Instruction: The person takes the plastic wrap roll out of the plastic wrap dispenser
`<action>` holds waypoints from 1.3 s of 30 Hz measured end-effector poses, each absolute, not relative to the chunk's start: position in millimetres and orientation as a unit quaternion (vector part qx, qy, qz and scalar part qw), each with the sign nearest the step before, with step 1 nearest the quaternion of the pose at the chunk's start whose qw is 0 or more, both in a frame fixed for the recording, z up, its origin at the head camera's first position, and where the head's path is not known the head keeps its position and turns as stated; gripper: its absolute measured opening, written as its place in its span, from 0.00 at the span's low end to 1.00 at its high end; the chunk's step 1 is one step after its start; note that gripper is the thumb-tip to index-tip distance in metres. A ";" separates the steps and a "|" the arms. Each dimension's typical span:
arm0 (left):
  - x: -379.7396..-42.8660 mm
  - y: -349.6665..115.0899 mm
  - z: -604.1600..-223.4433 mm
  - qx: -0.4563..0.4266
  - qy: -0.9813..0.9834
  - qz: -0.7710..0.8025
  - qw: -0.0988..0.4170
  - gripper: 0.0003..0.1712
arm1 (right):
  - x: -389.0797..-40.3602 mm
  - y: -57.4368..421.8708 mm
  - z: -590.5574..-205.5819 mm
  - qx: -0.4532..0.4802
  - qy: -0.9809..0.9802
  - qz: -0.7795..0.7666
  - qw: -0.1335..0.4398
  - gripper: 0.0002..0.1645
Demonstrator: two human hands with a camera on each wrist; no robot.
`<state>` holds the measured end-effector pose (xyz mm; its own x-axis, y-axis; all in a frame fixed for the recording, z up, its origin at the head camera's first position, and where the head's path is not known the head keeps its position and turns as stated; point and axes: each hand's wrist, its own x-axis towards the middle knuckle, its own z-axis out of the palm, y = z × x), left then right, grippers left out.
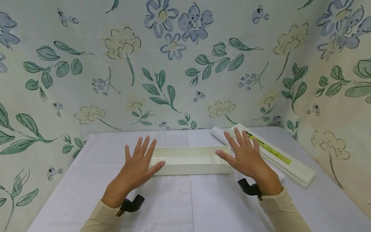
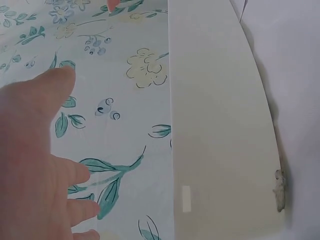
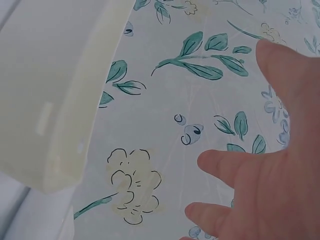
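Observation:
A long, shallow cream box [image 1: 192,169], open at the top, lies crosswise on the white-covered table. Over its left end my left hand [image 1: 136,167] is held up with fingers spread and nothing in it. My right hand [image 1: 246,158] is raised the same way at the box's right end, also holding nothing. The box's side [image 2: 220,125] fills the right half of the left wrist view, apart from the thumb and fingers. In the right wrist view the box's end [image 3: 65,125] is at the left, with the spread fingers opposite.
To the right, a long cream lid [image 1: 298,172] with a yellow-green label [image 1: 271,149] lies diagonally. Beside it a white roll [image 1: 218,134] pokes out, partly hidden by the lid and the right hand. Floral fabric [image 1: 179,96] hangs behind the table and along its sides.

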<state>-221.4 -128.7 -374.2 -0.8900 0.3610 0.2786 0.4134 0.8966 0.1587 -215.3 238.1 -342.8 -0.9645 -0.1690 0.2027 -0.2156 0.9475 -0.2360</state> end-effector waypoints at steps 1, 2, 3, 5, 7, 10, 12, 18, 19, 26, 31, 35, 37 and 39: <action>-220.9 -128.1 -374.3 -0.200 -0.966 -0.105 0.123 0.51 | -215.3 237.6 -343.3 0.097 -0.983 0.129 0.089 0.53; -220.3 -127.5 -374.2 -0.201 -0.966 -0.103 0.124 0.51 | -215.4 237.2 -343.9 0.096 -0.983 0.130 0.087 0.53; -219.8 -126.9 -374.2 -0.201 -0.966 -0.101 0.125 0.51 | -215.5 236.8 -344.4 0.095 -0.983 0.131 0.083 0.53; -218.9 -126.2 -374.3 -0.202 -0.966 -0.098 0.127 0.51 | -216.1 236.2 -345.9 0.092 -0.984 0.130 0.079 0.53; -218.0 -125.2 -374.1 -0.203 -0.966 -0.094 0.130 0.51 | -216.7 235.8 -347.2 0.092 -0.984 0.132 0.074 0.53; -216.8 -124.0 -373.7 -0.203 -0.966 -0.089 0.133 0.50 | -216.8 235.0 -348.6 0.093 -0.984 0.136 0.072 0.52; -216.0 -123.4 -373.4 -0.203 -0.966 -0.085 0.134 0.50 | -216.4 234.2 -348.9 0.094 -0.984 0.137 0.071 0.52; -215.6 -122.5 -373.8 -0.198 -0.966 -0.074 0.149 0.49 | -216.1 232.2 -349.5 0.094 -0.985 0.131 0.059 0.54; -215.7 -122.4 -373.8 -0.197 -0.966 -0.073 0.152 0.49 | -216.2 231.9 -349.7 0.094 -0.985 0.131 0.058 0.54; -215.9 -122.7 -373.7 -0.193 -0.966 -0.073 0.154 0.49 | -216.2 230.7 -350.7 0.093 -0.986 0.129 0.058 0.54; -215.7 -123.8 -374.7 -0.194 -0.966 -0.069 0.158 0.49 | -216.3 230.2 -351.0 0.095 -0.985 0.131 0.055 0.54; -215.5 -124.9 -374.8 -0.193 -0.967 -0.066 0.154 0.49 | -216.5 230.2 -350.7 0.096 -0.985 0.132 0.053 0.54; -215.9 -125.1 -374.2 -0.192 -0.967 -0.065 0.153 0.49 | -217.0 230.2 -349.8 0.096 -0.985 0.132 0.052 0.54; -216.2 -125.2 -373.4 -0.191 -0.968 -0.064 0.152 0.49 | -217.6 230.3 -348.9 0.095 -0.986 0.130 0.051 0.55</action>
